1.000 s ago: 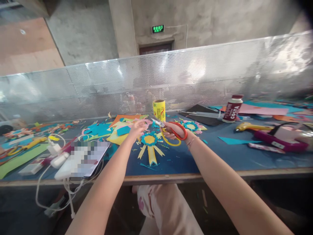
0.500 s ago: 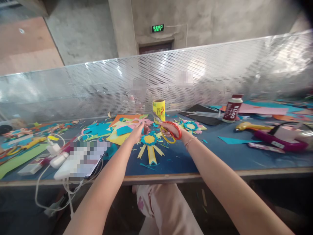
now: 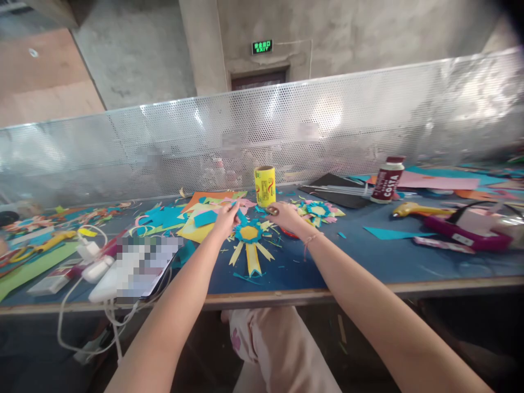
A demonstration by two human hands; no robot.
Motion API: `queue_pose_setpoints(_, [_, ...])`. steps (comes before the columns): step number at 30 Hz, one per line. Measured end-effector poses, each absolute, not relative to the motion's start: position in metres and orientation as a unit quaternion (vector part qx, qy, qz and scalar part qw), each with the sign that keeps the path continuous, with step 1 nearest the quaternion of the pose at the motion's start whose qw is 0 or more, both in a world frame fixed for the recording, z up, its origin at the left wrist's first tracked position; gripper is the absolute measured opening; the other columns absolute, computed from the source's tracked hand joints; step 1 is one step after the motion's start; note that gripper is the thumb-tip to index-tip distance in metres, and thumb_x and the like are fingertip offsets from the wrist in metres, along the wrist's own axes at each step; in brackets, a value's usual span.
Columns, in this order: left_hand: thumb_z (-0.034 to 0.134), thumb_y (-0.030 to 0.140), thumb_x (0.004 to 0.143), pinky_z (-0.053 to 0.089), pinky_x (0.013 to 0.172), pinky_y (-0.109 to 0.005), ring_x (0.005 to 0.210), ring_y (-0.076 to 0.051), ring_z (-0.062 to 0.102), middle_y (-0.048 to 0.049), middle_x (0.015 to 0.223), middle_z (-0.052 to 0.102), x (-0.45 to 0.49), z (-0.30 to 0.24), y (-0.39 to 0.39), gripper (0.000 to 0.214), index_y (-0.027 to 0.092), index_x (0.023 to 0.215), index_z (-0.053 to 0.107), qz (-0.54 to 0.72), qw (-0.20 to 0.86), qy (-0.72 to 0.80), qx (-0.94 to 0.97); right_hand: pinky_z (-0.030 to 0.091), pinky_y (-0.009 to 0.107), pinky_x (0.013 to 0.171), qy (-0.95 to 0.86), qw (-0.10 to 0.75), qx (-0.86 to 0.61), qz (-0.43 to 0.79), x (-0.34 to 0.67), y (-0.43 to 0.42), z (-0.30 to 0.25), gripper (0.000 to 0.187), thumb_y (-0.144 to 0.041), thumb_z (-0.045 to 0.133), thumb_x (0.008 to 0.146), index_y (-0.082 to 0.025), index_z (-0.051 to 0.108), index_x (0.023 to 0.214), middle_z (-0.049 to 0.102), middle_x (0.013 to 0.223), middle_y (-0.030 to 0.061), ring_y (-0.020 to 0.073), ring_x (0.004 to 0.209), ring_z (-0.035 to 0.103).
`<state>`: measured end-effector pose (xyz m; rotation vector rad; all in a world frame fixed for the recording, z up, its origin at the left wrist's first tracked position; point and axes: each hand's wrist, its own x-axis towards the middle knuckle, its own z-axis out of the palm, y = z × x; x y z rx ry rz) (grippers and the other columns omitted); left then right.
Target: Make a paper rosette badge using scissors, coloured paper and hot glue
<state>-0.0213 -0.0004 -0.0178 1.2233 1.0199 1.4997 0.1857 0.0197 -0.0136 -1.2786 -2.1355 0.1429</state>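
Observation:
My left hand (image 3: 226, 220) is closed in a pinch, with a small blue paper piece (image 3: 241, 217) at its fingertips. My right hand (image 3: 285, 215) has its fingers curled together; what they hold, if anything, is hidden. Beneath its palm shows a red handle (image 3: 290, 234) of the scissors, the rest of them covered. Between and just below both hands lies a paper rosette (image 3: 249, 233) with a yellow centre, blue petals and yellow ribbon tails. Another blue, yellow and pink paper flower (image 3: 318, 209) lies beyond my right hand.
A yellow cardboard tube (image 3: 265, 185) stands behind the hands. Paper sheets and scraps (image 3: 166, 217) spread leftward, near a white power bank (image 3: 110, 275) with cables. On the right are a Costa bottle (image 3: 388, 180), a yellow glue gun (image 3: 421, 209) and a purple object (image 3: 470, 234).
The scissors, earlier raised in my right hand, now show only a red handle low under the palm. My right hand has turned palm down. A blue piece now shows at my left fingertips.

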Motion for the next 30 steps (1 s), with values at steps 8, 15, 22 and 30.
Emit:
queue_pose_setpoints(8, [0.074, 0.039, 0.065, 0.034, 0.045, -0.02, 0.043, -0.007, 0.043, 0.0029, 0.045, 0.047, -0.017, -0.017, -0.004, 0.029, 0.014, 0.062, 0.06, 0.576, 0.455, 0.408, 0.543, 0.046, 0.036, 0.09, -0.884, 0.435, -0.157, 0.068, 0.151, 0.004, -0.021, 0.025, -0.01, 0.049, 0.08, -0.019, 0.064, 0.098, 0.056, 0.103, 0.0097, 0.0193, 0.102, 0.055])
queue_pose_setpoints(15, [0.078, 0.023, 0.061, 0.045, 0.058, -0.024, 0.054, -0.01, 0.053, 0.0015, 0.06, 0.056, -0.015, -0.017, -0.004, 0.027, 0.014, 0.078, 0.06, 0.584, 0.488, 0.399, 0.511, 0.045, 0.038, 0.091, -0.852, 0.471, -0.207, 0.098, 0.154, 0.004, -0.018, 0.016, -0.019, 0.051, 0.083, -0.021, 0.067, 0.08, 0.062, 0.092, 0.0073, 0.02, 0.096, 0.058])
queue_pose_setpoints(22, [0.076, 0.024, 0.063, 0.038, 0.05, -0.02, 0.056, -0.01, 0.054, -0.0002, 0.065, 0.059, -0.017, -0.015, -0.002, 0.023, 0.016, 0.075, 0.059, 0.6, 0.405, 0.452, 0.522, 0.047, 0.034, 0.082, -0.812, 0.478, -0.281, 0.184, 0.149, 0.003, -0.017, 0.014, -0.021, 0.053, 0.079, -0.021, 0.066, 0.085, 0.064, 0.088, 0.0053, 0.0176, 0.086, 0.059])
queue_pose_setpoints(30, [0.067, 0.02, 0.07, 0.048, 0.064, -0.026, 0.062, -0.012, 0.058, -0.0026, 0.071, 0.062, -0.009, -0.011, -0.01, 0.013, 0.014, 0.08, 0.061, 0.597, 0.424, 0.4, 0.552, 0.047, 0.029, 0.075, -0.748, 0.497, -0.295, 0.326, 0.145, 0.014, -0.024, 0.016, -0.025, 0.057, 0.074, -0.019, 0.06, 0.088, 0.063, 0.08, 0.0012, 0.0134, 0.074, 0.059])
